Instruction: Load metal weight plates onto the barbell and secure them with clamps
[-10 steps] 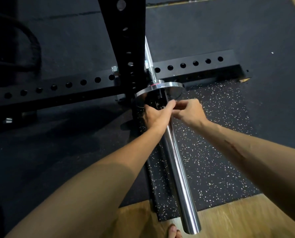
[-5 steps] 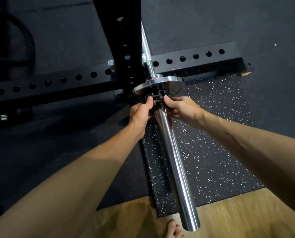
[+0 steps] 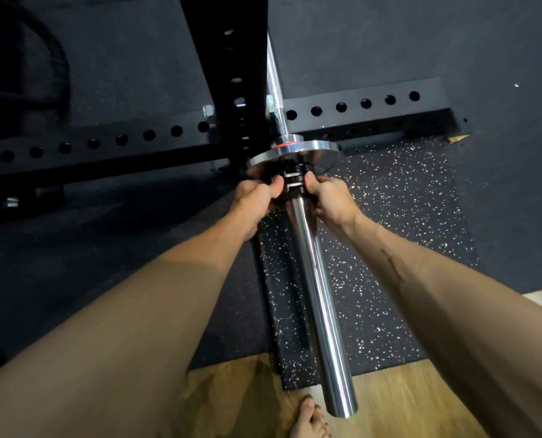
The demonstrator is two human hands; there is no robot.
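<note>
Left hand [image 3: 257,197] and right hand [image 3: 328,197], fingers curled tight, both clamped on dark clamp [image 3: 292,182] from opposite sides. Clamp around chrome barbell sleeve [image 3: 318,298], pressed against 1 metal weight plate [image 3: 295,153] beside black rack upright [image 3: 228,74].

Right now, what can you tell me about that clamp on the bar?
The clamp is a small dark collar, metal or plastic by its look, wrapped around the bar close against the shiny plate. A slot shows on its near face. The left hand and right hand grip it from either side.
</note>
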